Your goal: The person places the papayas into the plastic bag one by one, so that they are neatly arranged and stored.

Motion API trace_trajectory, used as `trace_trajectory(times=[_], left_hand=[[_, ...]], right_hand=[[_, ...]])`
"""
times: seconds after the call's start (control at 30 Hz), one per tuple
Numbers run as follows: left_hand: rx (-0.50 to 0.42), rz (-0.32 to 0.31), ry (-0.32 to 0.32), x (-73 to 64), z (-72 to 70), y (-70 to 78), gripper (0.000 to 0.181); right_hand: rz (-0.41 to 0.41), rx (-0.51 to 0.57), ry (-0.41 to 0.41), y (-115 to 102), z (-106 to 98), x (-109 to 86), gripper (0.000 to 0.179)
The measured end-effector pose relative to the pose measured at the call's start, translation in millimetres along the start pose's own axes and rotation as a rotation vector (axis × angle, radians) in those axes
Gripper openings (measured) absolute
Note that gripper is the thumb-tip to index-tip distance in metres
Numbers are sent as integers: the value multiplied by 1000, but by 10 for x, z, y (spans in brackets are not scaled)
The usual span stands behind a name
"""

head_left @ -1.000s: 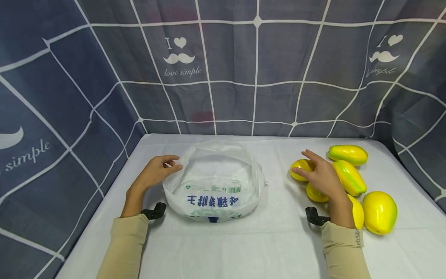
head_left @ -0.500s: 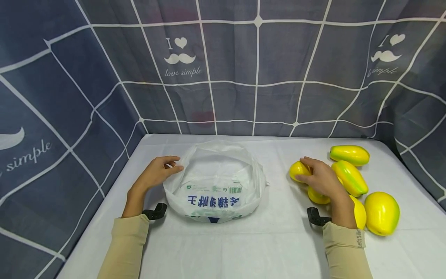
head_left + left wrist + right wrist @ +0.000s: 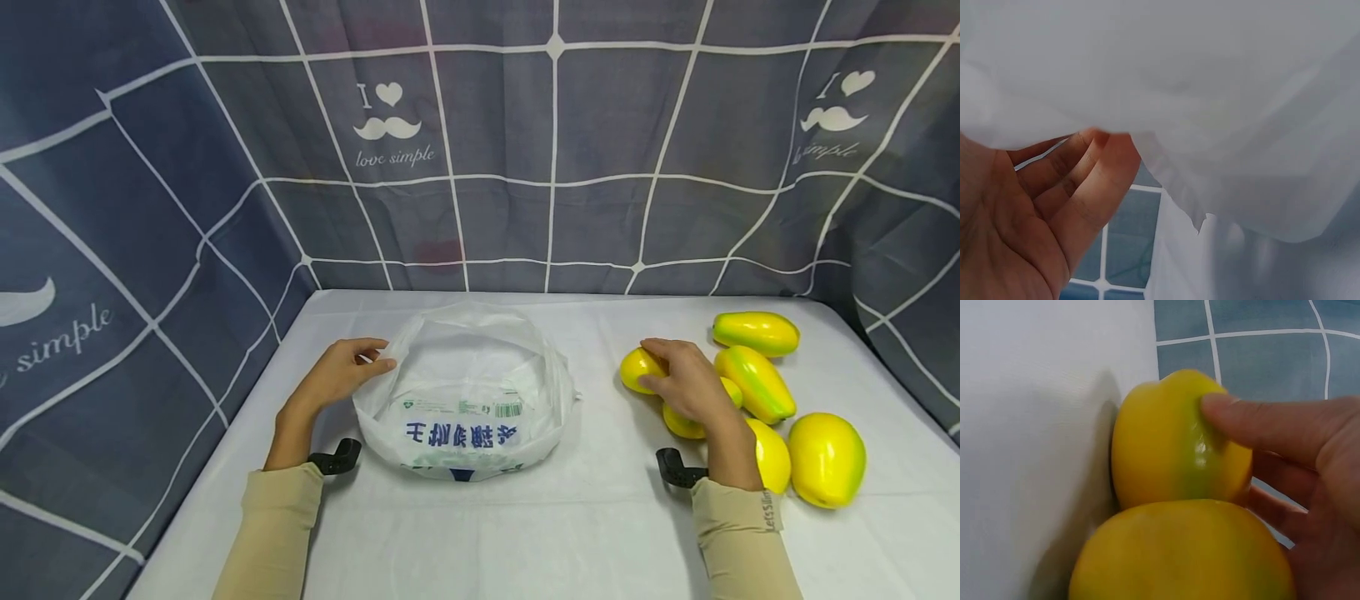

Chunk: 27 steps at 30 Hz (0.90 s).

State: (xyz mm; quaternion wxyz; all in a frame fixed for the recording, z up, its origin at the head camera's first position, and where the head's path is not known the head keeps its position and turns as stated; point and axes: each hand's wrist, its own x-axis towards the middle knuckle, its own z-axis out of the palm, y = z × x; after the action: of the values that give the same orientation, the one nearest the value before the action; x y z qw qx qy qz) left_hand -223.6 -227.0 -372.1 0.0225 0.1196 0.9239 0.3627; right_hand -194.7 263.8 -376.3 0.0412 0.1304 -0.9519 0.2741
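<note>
In the head view my left hand [image 3: 341, 375] is at the left rim of a white plastic bag [image 3: 461, 462] with blue printing. It pinches the rim between thumb and fingers; in the left wrist view the bag's film hides the fingertips [image 3: 1119, 147]. The bag lies with its mouth spread. At the right my right hand [image 3: 686, 379] grips a yellow mango [image 3: 637, 369] with a green patch. Its thumb presses on the near side of the mango [image 3: 1166, 444], while the other fingers curl behind. A second mango [image 3: 1179, 550] sits right below the hand.
Several more yellow-green fruits lie at the right, among them an elongated one [image 3: 756, 333] at the back and a plump one [image 3: 827, 460] in front. A white cloth [image 3: 525, 542] covers the table. A grey checked curtain [image 3: 487, 217] stands behind.
My right hand has come down onto the leftmost mango, its thumb and fingers closing around it; both have shifted slightly left. My left hand stays at the bag's rim.
</note>
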Motion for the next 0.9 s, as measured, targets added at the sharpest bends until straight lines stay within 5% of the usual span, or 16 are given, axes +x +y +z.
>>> trace_trajectory(times=[0.3,0.63,0.9], left_hand=[[6,5,8,-9,-19,-11,48],[12,-3,7,-10,-23,-6,47],[1,-2,-4,0,-14,-5,47]], right_hand=[[-13,-13,3,-106,76,46,55],[-125,2,-13,-148,123,40,61],[-10,35,-63,-158,128,18,65]])
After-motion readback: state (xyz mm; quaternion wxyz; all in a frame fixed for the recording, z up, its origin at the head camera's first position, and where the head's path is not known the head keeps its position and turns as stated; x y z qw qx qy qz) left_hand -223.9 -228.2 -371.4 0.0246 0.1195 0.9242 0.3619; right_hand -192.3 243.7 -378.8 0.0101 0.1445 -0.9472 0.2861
